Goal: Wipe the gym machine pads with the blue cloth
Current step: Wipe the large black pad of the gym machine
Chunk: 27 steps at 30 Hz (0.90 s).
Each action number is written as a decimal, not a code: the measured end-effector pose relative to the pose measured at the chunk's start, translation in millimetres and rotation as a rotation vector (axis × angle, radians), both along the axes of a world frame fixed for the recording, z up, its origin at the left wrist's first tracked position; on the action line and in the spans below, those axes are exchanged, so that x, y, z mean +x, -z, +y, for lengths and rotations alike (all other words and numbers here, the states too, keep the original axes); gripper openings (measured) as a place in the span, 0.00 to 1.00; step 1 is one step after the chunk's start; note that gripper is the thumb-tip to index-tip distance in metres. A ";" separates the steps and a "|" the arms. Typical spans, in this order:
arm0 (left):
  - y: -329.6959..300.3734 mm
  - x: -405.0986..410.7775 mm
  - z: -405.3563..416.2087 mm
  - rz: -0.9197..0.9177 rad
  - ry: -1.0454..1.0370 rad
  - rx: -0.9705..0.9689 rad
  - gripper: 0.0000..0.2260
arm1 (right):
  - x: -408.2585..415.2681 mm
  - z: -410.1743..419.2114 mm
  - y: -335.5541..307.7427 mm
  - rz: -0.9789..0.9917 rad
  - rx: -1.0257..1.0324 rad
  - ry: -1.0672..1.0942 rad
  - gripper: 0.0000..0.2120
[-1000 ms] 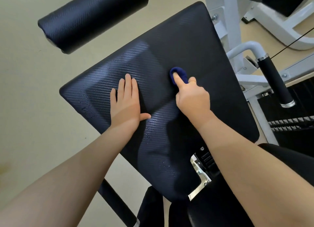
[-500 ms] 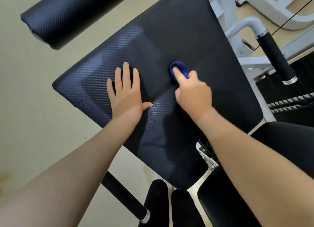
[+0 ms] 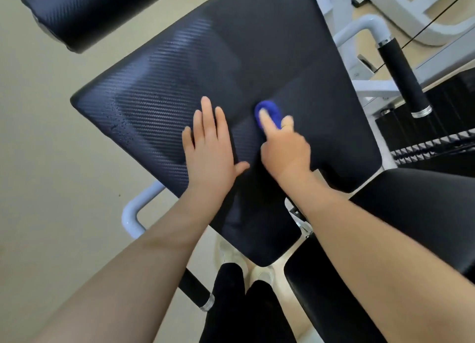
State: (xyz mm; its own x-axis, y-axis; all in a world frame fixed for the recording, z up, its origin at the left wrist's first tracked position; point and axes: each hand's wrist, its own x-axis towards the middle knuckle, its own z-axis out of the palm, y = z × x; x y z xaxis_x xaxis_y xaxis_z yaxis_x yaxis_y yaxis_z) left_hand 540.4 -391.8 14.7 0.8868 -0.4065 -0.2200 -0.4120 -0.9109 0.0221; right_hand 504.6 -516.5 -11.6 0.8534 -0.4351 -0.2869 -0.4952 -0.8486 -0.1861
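A large black textured pad [image 3: 164,91] of the gym machine fills the middle of the view, with water droplets near its left edge. My left hand [image 3: 208,150] lies flat on the pad, fingers straight and together. Just right of it, my right hand [image 3: 285,147] holds a small bunched blue cloth [image 3: 271,110] against the pad, with the index finger stretched out over the cloth and the other fingers curled. Most of the cloth is hidden under that hand.
A black roller pad [image 3: 84,11] hangs at the upper left. A second black seat pad [image 3: 401,214] lies at the lower right. White frame tubes and a black-gripped handle [image 3: 403,78] stand at the right. My legs and shoes [image 3: 239,263] show below the pad.
The view has shifted, so the pad and both hands sit lower and nearer. My right hand with the cloth has moved closer to my left hand. The left hand stays flat.
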 end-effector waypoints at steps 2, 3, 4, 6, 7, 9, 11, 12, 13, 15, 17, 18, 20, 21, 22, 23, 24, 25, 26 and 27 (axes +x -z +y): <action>10.0 -15.9 0.4 0.026 0.041 0.050 0.52 | -24.4 17.2 7.3 -0.018 0.004 -0.189 0.32; 14.9 -20.1 1.6 0.036 0.050 0.072 0.53 | -35.4 18.0 13.0 -0.030 -0.014 -0.275 0.32; 18.8 -21.5 2.1 0.035 0.054 0.089 0.53 | -40.0 11.9 18.1 -0.077 -0.039 -0.319 0.30; 21.8 -21.2 1.0 0.016 0.052 0.115 0.53 | -33.5 -14.8 23.6 -0.192 -0.174 -0.331 0.28; 22.6 -21.1 -0.2 0.007 0.048 0.124 0.53 | -26.9 -29.6 22.6 -0.173 -0.208 -0.284 0.28; 25.2 -21.1 -1.9 -0.007 0.045 0.131 0.53 | -13.9 -55.4 18.5 -0.098 -0.220 -0.094 0.30; 27.8 -21.8 -0.5 -0.017 0.046 0.132 0.53 | -7.4 -67.1 20.1 -0.089 -0.192 0.032 0.31; 28.1 -22.5 0.2 -0.019 0.048 0.133 0.53 | -8.6 -62.2 20.0 -0.117 -0.151 0.044 0.31; 27.9 -22.6 0.5 -0.019 0.047 0.135 0.53 | -13.9 -50.7 21.6 -0.168 -0.107 0.016 0.31; 27.5 -22.4 -0.8 -0.015 0.034 0.142 0.53 | -32.6 -16.2 26.2 -0.249 -0.078 -0.125 0.30; 26.2 -23.2 -2.8 -0.007 0.019 0.147 0.52 | -51.7 9.3 35.0 -0.270 -0.074 -0.250 0.29; 25.4 -23.7 -3.4 -0.004 0.013 0.147 0.52 | -54.8 10.8 35.9 -0.259 -0.071 -0.290 0.28; 26.0 -23.6 -4.1 -0.003 0.010 0.135 0.53 | -49.7 -7.8 32.4 -0.210 -0.101 -0.268 0.30; 26.9 -23.1 -3.5 -0.002 0.012 0.130 0.53 | -44.7 -21.9 29.5 -0.162 -0.111 -0.178 0.31; 27.5 -22.7 -2.3 -0.001 0.015 0.127 0.53 | -39.5 -36.9 30.3 -0.131 -0.117 -0.069 0.32; 28.2 -22.8 -0.9 -0.004 0.018 0.123 0.53 | -35.9 -50.9 32.4 -0.114 -0.096 0.045 0.33; 29.8 -23.0 -0.3 -0.013 0.023 0.116 0.53 | -34.0 -58.8 33.0 -0.086 -0.071 0.146 0.34; 31.0 -22.6 -0.3 -0.022 0.033 0.111 0.53 | -33.2 -59.2 32.6 -0.087 -0.038 0.220 0.34; 31.6 -22.0 -0.5 -0.026 0.045 0.110 0.53 | -33.9 -50.6 31.8 -0.092 -0.004 0.258 0.34; 32.0 -21.7 0.0 -0.025 0.051 0.110 0.53 | -36.4 -34.4 30.0 -0.092 0.033 0.270 0.33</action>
